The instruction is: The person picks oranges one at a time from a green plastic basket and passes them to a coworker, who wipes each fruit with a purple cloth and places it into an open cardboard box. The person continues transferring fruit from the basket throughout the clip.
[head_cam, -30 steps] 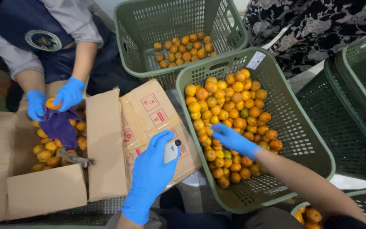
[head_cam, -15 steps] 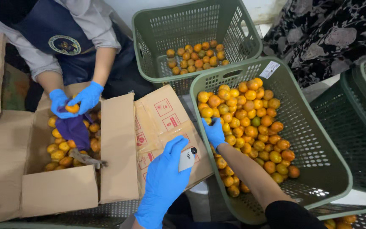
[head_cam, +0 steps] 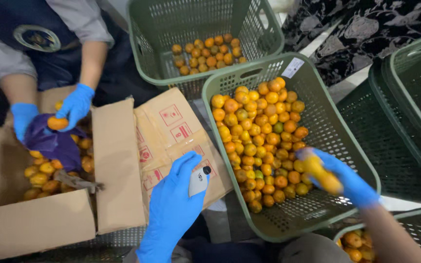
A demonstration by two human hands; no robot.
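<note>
The right hand [head_cam: 347, 182], gloved blue, was clamped on 1 orange [head_cam: 320, 174] over the green basket [head_cam: 347, 131] of oranges. Left of that basket, the left hand [head_cam: 174, 204] gripped a small white device [head_cam: 198, 181], fingers curled round it.

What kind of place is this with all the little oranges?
Probably a fruit sorting or packing spot. Green plastic crates hold heaps of small oranges, a cardboard box holds more, and gloved workers handle them: the right hand grips one orange, the left hand holds a small white device.

Right hand [head_cam: 347, 182] gripping orange [head_cam: 320, 171], green basket [head_cam: 352, 146]
</note>
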